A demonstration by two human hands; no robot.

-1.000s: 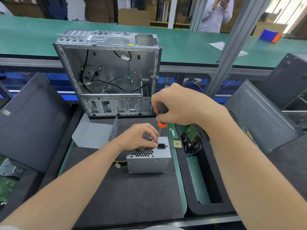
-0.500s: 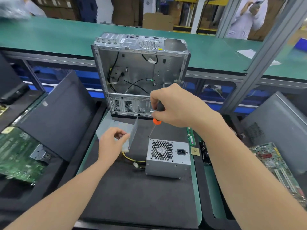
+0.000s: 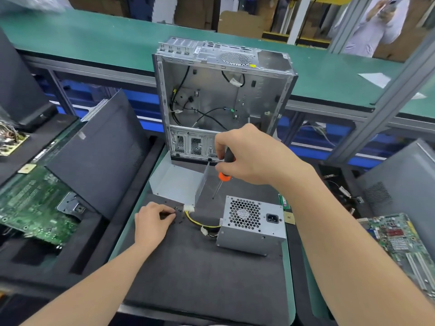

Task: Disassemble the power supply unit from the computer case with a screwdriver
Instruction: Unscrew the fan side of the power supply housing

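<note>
The grey power supply unit [image 3: 251, 223] lies on the dark foam mat [image 3: 200, 274], fan grille and power socket facing up, yellow and black cables trailing to its left. The open metal computer case [image 3: 223, 95] stands upright behind it, with loose black cables inside. My right hand [image 3: 254, 156] grips a screwdriver [image 3: 224, 169] with a black and orange handle, tip pointing down above the mat between the case and the unit. My left hand [image 3: 151, 222] rests on the mat left of the cables, its fingertips pinched at a small pile of dark screws [image 3: 177, 211].
A bent grey metal bracket [image 3: 179, 182] lies in front of the case. Dark case panels lean at left [image 3: 98, 156] and right [image 3: 404, 184]. Green circuit boards lie at far left [image 3: 30, 203] and far right [image 3: 400, 241]. A person [image 3: 376, 22] stands beyond the green bench.
My left hand left the top of the power supply unit and moved left down to the mat by the screws. My right hand lifted the screwdriver off the unit. The view shifted left.
</note>
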